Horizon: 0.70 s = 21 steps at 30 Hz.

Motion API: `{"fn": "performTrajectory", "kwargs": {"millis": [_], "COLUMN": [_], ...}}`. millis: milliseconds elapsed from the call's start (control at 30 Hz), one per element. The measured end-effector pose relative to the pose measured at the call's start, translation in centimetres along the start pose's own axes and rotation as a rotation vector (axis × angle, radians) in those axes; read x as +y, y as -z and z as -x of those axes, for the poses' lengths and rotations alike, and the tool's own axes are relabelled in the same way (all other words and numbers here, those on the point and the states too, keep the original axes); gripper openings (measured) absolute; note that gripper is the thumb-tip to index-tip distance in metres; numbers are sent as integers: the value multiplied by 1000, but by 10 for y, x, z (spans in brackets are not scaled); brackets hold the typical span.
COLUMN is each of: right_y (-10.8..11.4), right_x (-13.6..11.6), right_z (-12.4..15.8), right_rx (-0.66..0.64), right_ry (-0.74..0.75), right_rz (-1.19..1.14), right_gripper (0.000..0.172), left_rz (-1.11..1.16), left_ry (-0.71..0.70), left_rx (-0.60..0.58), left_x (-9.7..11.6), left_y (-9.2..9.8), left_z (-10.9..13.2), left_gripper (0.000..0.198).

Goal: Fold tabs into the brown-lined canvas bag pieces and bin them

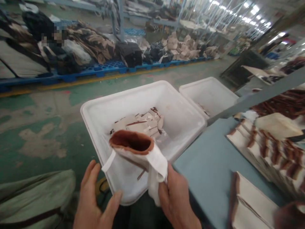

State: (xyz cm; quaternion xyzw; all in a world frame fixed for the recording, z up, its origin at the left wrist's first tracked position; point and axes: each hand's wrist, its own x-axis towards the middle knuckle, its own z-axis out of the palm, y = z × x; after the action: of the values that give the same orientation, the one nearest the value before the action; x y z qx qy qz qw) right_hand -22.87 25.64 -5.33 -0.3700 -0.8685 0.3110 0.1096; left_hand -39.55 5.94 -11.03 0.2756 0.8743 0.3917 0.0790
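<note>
My right hand (176, 197) is closed on a curved cream fabric piece with a brown lining (135, 149), held up over the near edge of a large white plastic bin (100, 117). My left hand (92, 197) is spread open just below and left of the piece, close to the bin's near corner, with nothing in it. Several similar cream and brown pieces (140, 124) lie in the bottom of the bin.
A second white bin (209, 92) stands behind the first. A blue-grey table (212, 171) at the right carries rows of stacked cream and brown pieces (267, 146). A green concrete floor lies at the left; blue pallets (100, 70) with piled material line the far side.
</note>
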Motion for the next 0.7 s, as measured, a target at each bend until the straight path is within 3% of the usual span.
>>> {"fn": "performTrajectory", "kwargs": {"millis": [33, 133, 267, 367, 467, 567, 700], "right_y": [-2, -23, -75, -120, -163, -200, -233], "right_x": [-1, -3, 9, 33, 62, 92, 141], "right_z": [-21, -86, -151, -177, -197, -223, -272], "right_rx": [-14, -229, -459, -643, -772, -781, -572], "right_ry": [-64, -236, -239, -218, -177, -133, -161], "right_rz": [149, 469, 527, 508, 441, 354, 339], "right_gripper": [44, 48, 26, 38, 39, 39, 39], "left_rz": [4, 11, -39, -121, -214, -300, -406], "left_ry": [19, 49, -2, -113, -218, -243, -212], "left_rx": [-29, -74, -156, -125, -97, -103, -107], "left_x": [-3, -23, -61, -83, -94, -93, -88], "left_y": [-9, -35, -61, -75, -86, -96, -111], "left_z": [-7, -28, -47, -60, -73, -82, -84], "left_gripper": [83, 77, 64, 60, 55, 48, 48]}}
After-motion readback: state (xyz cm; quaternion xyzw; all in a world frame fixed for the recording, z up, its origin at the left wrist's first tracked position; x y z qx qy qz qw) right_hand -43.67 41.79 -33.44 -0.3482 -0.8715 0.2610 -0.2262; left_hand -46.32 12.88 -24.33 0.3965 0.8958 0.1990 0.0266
